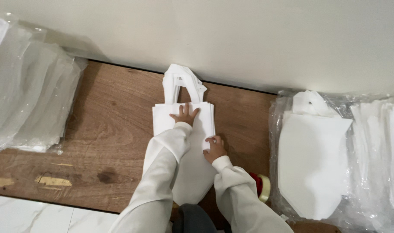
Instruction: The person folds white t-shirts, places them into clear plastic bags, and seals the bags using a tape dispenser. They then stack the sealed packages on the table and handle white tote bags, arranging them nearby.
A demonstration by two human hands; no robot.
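Note:
A small stack of white fabric tote bags (201, 170) lies on a brown wooden surface (110, 138), handles (182, 82) pointing toward the wall. My left hand (185, 114) lies flat with fingers spread on the top of the stack near the handles. My right hand (214, 148) rests on the stack's right edge, its fingers curled over the bag layers there. Both arms wear cream sleeves.
A clear plastic pack of white bags (28, 90) lies at the left. At the right, another open plastic wrap (378, 151) holds more white bags, with one bag (311, 155) on top. A roll of tape (264, 187) sits by my right sleeve. A pale wall runs behind.

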